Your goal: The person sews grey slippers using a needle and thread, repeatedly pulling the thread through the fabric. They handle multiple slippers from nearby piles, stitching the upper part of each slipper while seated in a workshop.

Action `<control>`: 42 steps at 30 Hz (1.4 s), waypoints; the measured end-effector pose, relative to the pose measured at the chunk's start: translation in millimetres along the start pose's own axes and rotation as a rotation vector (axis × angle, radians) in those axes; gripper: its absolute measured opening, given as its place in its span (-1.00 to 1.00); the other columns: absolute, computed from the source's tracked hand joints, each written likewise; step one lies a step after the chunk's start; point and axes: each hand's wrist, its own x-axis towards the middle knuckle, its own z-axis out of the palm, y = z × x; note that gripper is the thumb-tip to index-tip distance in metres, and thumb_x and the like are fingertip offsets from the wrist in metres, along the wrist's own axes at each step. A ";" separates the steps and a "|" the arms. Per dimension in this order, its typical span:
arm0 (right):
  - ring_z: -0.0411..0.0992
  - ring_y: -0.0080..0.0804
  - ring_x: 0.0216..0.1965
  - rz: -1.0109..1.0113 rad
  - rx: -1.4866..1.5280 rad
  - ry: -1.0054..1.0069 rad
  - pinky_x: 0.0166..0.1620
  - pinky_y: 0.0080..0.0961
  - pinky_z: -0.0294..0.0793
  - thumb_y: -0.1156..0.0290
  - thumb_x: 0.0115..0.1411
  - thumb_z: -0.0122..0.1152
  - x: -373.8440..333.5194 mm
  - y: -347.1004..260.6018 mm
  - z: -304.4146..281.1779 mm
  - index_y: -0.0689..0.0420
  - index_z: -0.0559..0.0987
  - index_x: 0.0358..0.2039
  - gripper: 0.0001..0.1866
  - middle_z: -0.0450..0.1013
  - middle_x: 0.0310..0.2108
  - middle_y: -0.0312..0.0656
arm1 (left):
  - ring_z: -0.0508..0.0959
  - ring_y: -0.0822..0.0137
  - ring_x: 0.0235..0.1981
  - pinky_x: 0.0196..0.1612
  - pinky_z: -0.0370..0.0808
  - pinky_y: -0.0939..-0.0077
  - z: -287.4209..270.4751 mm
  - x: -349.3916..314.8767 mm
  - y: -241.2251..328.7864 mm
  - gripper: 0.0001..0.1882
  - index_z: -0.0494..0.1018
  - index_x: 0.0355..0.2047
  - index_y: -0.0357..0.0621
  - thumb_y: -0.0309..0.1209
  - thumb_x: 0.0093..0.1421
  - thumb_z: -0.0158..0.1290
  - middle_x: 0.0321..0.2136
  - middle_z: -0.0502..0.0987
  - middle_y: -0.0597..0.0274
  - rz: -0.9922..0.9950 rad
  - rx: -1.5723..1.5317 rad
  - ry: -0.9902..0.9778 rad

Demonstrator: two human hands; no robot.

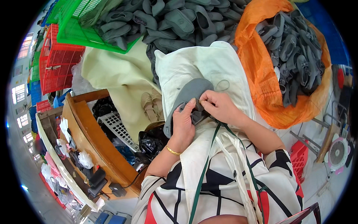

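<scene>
A grey cloth shoe (194,89) lies across the white cushion (223,61) in front of me, its rounded end pointing away to the upper right. My left hand (183,123) is closed around the shoe's near side, with the thumb pressed at its opening. Thumb and forefinger of my right hand (220,105) pinch together right at the shoe's edge, beside the left thumb. Whatever sits between those fingertips is too small to make out. A thin thread-like loop (223,85) shows on the cushion just beyond my right hand.
Grey shoes (179,24) are heaped beyond the cushion, beside a green crate (80,33). More fill an orange sack (257,82) at right. On the left stand a wooden drawer cabinet (89,130) and red crates (59,63). Tan shoes (150,106) lie on cream cloth. A fan (337,152) is far right.
</scene>
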 end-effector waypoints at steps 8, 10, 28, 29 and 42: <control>0.31 -0.57 -0.53 -0.155 -0.048 0.049 -0.41 -0.56 0.34 0.47 0.28 0.10 -6.0 18.4 7.0 0.17 0.50 -0.21 -0.90 0.41 -0.52 -0.25 | 0.46 0.51 -0.41 -0.24 0.40 0.58 -6.3 6.9 -3.8 -0.89 0.51 -0.38 -0.10 -0.43 0.19 0.24 -0.46 0.51 0.38 0.029 0.035 0.031; 0.32 -0.55 -0.53 -0.179 -0.064 0.056 -0.41 -0.55 0.35 0.47 0.28 0.10 -5.4 22.5 7.7 0.16 0.50 -0.19 -0.89 0.41 -0.52 -0.23 | 0.46 0.51 -0.41 -0.24 0.40 0.58 -7.2 8.2 -4.1 -0.89 0.51 -0.39 -0.10 -0.44 0.18 0.24 -0.46 0.51 0.38 0.023 0.033 0.040; 0.50 -0.08 -0.44 0.026 0.121 0.074 -0.34 -0.33 0.47 0.45 0.30 0.09 4.4 1.8 15.3 0.12 0.39 -0.16 -0.87 0.50 -0.46 -0.03 | 0.51 0.49 -0.36 -0.21 0.44 0.59 -4.4 3.7 -9.5 -0.91 0.54 -0.33 -0.17 -0.43 0.24 0.19 -0.40 0.57 0.31 0.028 0.062 -0.076; 0.49 -0.07 -0.44 0.070 0.171 0.048 -0.34 -0.32 0.47 0.44 0.30 0.09 7.3 -1.6 13.3 0.12 0.38 -0.15 -0.86 0.50 -0.46 -0.04 | 0.51 0.48 -0.35 -0.19 0.44 0.59 -3.0 1.9 -9.9 -0.91 0.55 -0.32 -0.18 -0.42 0.25 0.18 -0.39 0.58 0.30 0.016 0.063 -0.094; 0.45 -0.48 -0.51 -0.067 0.489 0.123 -0.44 -0.60 0.47 0.31 0.39 0.10 8.8 5.8 -19.1 0.08 0.45 -0.24 -0.87 0.47 -0.39 -0.22 | 0.57 0.15 -0.40 -0.26 0.47 0.33 -1.5 16.4 19.3 -0.75 0.56 -0.25 -0.28 -0.30 0.31 0.10 -0.41 0.61 0.00 0.425 1.164 -0.409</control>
